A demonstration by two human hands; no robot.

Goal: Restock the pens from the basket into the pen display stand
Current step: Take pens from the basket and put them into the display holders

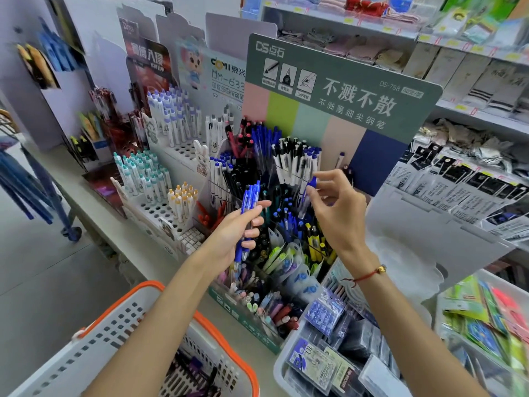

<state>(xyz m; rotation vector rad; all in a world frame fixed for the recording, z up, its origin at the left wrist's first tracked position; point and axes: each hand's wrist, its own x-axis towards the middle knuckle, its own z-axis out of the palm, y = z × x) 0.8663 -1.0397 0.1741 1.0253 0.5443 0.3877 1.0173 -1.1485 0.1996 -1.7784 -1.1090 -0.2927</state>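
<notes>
Left hand (243, 224): clenched around bunch of blue plastic click pens (248, 204), frame centre.
Right hand (335, 207): pinching one blue-capped clear pen (310, 186) above crowded pen display stand (243, 313).
White slotted basket with orange rim (94, 333): lower left.

We've got two bare forearms coming up from the bottom edge, no sleeves on either of them. The left hand (239, 230) wears nothing we can make out: no ring, no watch, no band. On the right hand (337, 207) side, we see a thin red cord bracelet (365, 277) around the wrist, carrying a small gold-coloured bead. Nails look short and unpainted.
</notes>
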